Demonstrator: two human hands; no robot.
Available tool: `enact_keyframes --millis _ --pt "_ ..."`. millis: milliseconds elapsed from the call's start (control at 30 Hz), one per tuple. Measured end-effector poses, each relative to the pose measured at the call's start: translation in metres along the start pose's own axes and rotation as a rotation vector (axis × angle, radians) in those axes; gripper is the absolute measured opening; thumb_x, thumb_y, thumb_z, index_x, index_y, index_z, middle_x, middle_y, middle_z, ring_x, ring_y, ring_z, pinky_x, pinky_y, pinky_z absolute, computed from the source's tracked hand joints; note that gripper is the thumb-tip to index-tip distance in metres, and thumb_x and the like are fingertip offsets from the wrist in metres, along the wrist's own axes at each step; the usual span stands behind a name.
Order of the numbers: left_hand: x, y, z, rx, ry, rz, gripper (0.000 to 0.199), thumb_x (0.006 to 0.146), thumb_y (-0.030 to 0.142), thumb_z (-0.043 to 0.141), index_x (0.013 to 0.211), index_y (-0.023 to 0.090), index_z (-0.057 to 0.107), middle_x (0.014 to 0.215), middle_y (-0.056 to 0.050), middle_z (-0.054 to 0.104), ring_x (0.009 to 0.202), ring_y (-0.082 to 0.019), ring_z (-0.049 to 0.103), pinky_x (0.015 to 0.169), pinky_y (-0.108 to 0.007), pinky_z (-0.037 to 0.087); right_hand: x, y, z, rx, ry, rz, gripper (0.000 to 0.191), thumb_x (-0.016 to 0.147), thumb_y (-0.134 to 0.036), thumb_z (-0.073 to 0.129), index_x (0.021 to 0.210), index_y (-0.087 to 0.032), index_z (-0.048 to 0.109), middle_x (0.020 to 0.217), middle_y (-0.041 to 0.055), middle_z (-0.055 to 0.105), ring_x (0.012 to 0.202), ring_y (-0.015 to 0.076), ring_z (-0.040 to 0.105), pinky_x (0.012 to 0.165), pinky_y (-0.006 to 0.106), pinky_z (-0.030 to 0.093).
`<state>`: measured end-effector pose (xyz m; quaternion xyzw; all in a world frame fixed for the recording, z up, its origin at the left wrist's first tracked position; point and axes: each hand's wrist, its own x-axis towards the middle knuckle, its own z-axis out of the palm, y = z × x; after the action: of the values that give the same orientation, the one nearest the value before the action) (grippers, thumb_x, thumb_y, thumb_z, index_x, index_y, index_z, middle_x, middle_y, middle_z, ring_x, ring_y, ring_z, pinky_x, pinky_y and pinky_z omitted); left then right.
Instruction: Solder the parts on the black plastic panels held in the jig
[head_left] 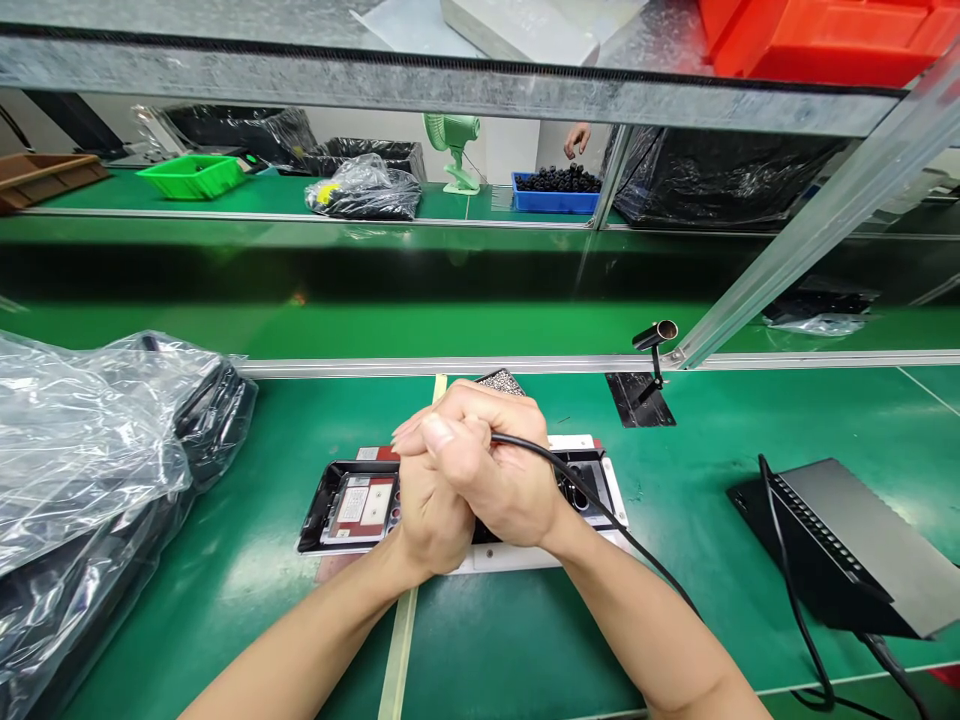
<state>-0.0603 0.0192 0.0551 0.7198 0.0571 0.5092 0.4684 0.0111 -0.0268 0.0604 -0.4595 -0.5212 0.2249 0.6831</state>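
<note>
My left hand (435, 500) and my right hand (506, 470) are clasped together above a black plastic frame (311, 510), which lies in a white fixture (517, 557) on the green bench. A black cable (600, 505) comes out of my right hand near its thumb and runs down past my right forearm. Fingers of both hands are wrapped closed; whatever lies inside my left hand is hidden. The middle of the frame is covered by my hands.
Plastic-wrapped black parts (97, 450) fill the left side. A small stand with a metal tube (654, 336) is at the right, behind a grey metal box (862, 540) with cables. A shelf beam (450, 90) crosses above. Another person's hand (577, 140) is over a blue bin (555, 202).
</note>
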Motion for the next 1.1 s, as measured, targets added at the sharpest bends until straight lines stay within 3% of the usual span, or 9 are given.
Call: enact_keyframes --millis 267,567,733,1100 --pt "-0.004 -0.004 -0.002 -0.024 0.010 -0.025 0.050 0.104 0.043 0.049 0.061 0.018 0.040 0.058 0.003 0.034 0.053 -0.009 0.029 0.047 -0.026 0.027 -0.001 0.002 0.000 -0.012 0.000 -0.040 0.029 0.095 -0.037 0.060 0.073 -0.021 0.071 0.077 0.0013 0.072 0.081 0.0171 0.070 0.078 0.032 0.055" --pt "-0.004 0.000 -0.001 -0.086 -0.045 -0.023 0.044 0.106 0.033 0.044 0.066 0.019 0.033 0.063 0.003 0.027 0.054 -0.009 0.027 0.048 -0.026 0.026 -0.002 0.001 0.000 -0.023 0.001 -0.024 0.030 0.095 -0.036 0.060 0.070 -0.021 0.067 0.075 0.0011 0.070 0.080 0.0166 0.070 0.078 0.030 0.056" --pt "-0.004 -0.005 -0.004 0.004 -0.048 0.052 0.046 0.106 0.037 0.044 0.066 0.018 0.035 0.061 0.004 0.030 0.053 -0.008 0.029 0.047 -0.023 0.027 -0.002 0.002 0.002 -0.026 0.025 -0.060 0.029 0.094 -0.036 0.059 0.071 -0.020 0.067 0.072 0.0008 0.069 0.078 0.0158 0.070 0.075 0.029 0.056" --pt "-0.007 -0.010 -0.003 -0.018 -0.052 0.032 0.045 0.107 0.036 0.040 0.066 0.018 0.033 0.061 0.005 0.027 0.052 -0.007 0.030 0.048 -0.019 0.031 -0.002 0.002 0.003 -0.007 0.037 -0.029 0.027 0.092 -0.034 0.060 0.068 -0.020 0.065 0.071 0.0004 0.069 0.077 0.0157 0.070 0.075 0.030 0.056"
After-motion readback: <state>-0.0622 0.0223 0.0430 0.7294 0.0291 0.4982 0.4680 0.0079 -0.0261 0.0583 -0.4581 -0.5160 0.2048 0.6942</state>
